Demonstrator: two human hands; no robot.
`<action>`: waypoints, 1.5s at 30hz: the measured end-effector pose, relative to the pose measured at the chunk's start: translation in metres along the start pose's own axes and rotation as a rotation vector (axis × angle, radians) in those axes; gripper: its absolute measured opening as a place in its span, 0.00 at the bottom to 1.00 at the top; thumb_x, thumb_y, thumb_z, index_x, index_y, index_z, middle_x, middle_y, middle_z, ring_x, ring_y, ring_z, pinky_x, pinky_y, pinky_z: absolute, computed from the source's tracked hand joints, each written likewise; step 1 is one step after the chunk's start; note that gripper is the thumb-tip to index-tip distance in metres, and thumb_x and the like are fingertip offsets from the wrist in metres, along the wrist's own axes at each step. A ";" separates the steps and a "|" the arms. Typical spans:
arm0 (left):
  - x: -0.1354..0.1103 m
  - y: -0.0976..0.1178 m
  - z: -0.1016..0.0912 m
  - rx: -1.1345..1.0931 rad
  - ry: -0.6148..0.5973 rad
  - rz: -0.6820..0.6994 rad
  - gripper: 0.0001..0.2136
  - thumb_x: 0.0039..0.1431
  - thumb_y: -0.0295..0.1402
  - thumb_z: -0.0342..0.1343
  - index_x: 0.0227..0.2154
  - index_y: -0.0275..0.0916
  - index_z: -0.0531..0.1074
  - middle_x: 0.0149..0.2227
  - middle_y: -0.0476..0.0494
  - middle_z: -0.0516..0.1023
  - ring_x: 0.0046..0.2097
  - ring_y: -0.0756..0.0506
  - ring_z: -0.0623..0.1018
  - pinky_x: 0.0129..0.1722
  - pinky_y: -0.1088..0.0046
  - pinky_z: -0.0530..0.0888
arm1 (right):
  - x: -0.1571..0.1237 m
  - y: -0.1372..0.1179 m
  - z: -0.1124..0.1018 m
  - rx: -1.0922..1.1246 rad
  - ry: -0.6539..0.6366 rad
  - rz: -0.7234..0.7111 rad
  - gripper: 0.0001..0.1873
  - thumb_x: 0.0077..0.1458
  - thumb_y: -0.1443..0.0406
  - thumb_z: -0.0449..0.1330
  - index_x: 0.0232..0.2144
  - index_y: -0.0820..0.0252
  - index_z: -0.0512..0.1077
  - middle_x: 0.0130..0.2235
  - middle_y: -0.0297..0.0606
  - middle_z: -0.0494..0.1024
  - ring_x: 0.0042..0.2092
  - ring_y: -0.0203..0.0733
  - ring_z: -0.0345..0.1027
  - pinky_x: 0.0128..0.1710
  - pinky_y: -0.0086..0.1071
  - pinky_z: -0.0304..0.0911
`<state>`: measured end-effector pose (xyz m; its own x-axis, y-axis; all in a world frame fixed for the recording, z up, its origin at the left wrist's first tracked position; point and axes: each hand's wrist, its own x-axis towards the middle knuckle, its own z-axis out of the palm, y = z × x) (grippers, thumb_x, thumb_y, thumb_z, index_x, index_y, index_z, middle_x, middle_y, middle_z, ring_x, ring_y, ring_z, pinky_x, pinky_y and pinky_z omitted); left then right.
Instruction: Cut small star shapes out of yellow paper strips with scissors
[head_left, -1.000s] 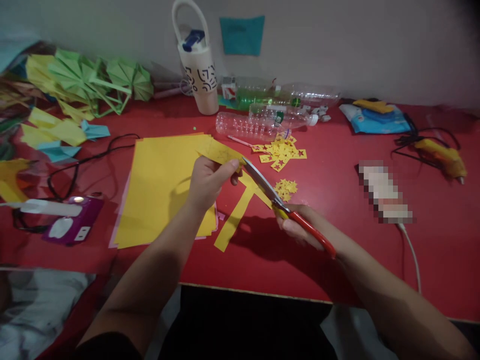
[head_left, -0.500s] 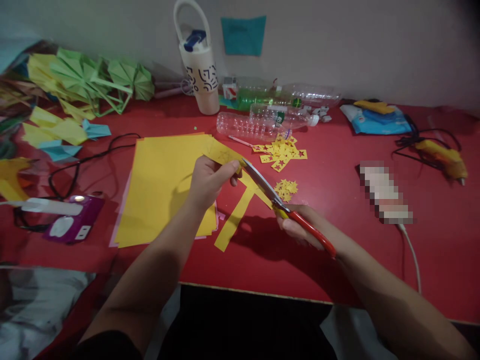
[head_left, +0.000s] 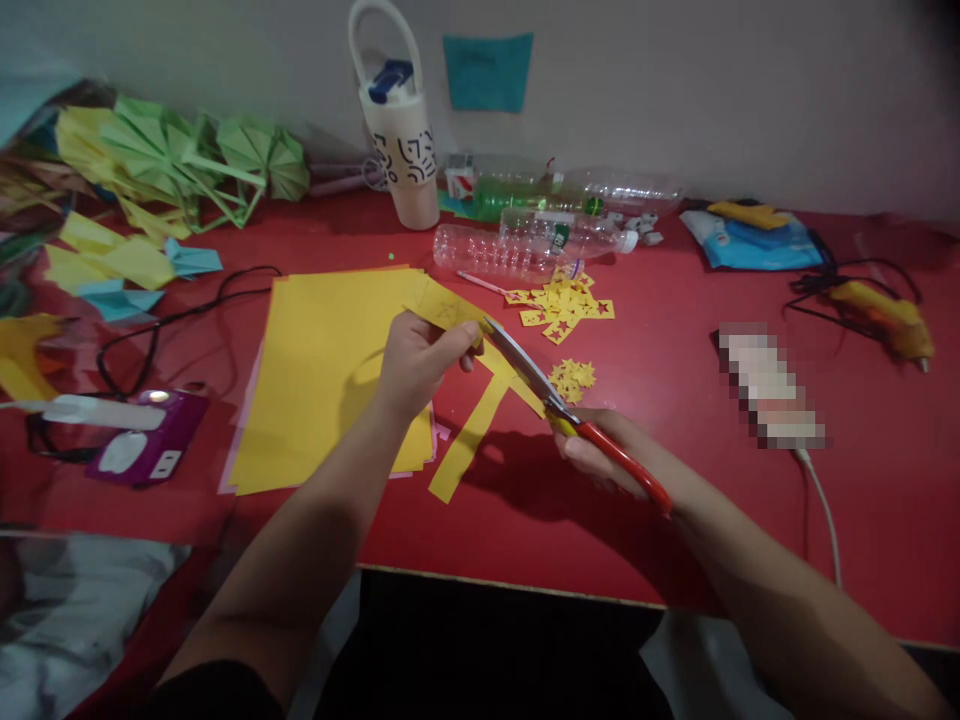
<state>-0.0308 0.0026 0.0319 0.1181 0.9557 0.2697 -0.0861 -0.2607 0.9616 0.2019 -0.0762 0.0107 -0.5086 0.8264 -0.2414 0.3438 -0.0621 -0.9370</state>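
My left hand pinches a yellow paper strip that has a star drawn on it. In my right hand are red-handled scissors, their blades pointing up and left to the strip's edge beside my left thumb. Below the blades, more yellow strips lie on the red table. Right of the blades is a small heap of cut yellow stars. Behind it lie yellow paper pieces with star-shaped holes. A stack of yellow sheets rests under and left of my left hand.
Clear plastic bottles and a white tumbler stand or lie at the back. Folded paper shapes and a purple power strip are on the left. At right are a blurred-out device on a cable and a yellow glue gun.
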 end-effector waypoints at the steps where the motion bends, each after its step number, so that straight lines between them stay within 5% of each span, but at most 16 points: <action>1: 0.000 0.000 0.000 0.002 0.001 0.000 0.09 0.50 0.31 0.57 0.17 0.38 0.74 0.18 0.50 0.75 0.19 0.53 0.72 0.19 0.78 0.71 | 0.000 0.000 0.000 0.004 0.001 -0.006 0.31 0.53 0.36 0.53 0.23 0.55 0.58 0.19 0.26 0.57 0.21 0.31 0.49 0.19 0.29 0.44; 19: 0.003 0.008 -0.004 0.038 -0.019 -0.052 0.09 0.46 0.30 0.58 0.14 0.39 0.73 0.14 0.50 0.72 0.18 0.53 0.71 0.17 0.78 0.69 | -0.003 -0.020 0.001 0.052 0.015 0.122 0.28 0.53 0.43 0.60 0.21 0.55 0.54 0.19 0.25 0.56 0.19 0.29 0.48 0.18 0.29 0.44; 45: 0.003 0.007 -0.007 0.031 -0.044 -0.060 0.09 0.46 0.31 0.58 0.14 0.39 0.73 0.15 0.50 0.72 0.17 0.54 0.70 0.16 0.78 0.69 | -0.001 -0.014 0.001 0.003 0.037 0.086 0.31 0.50 0.37 0.57 0.21 0.55 0.56 0.18 0.25 0.56 0.18 0.29 0.48 0.16 0.28 0.44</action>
<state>-0.0377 0.0049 0.0394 0.1652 0.9630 0.2131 -0.0473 -0.2080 0.9770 0.1965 -0.0770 0.0241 -0.4483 0.8378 -0.3116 0.3825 -0.1353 -0.9140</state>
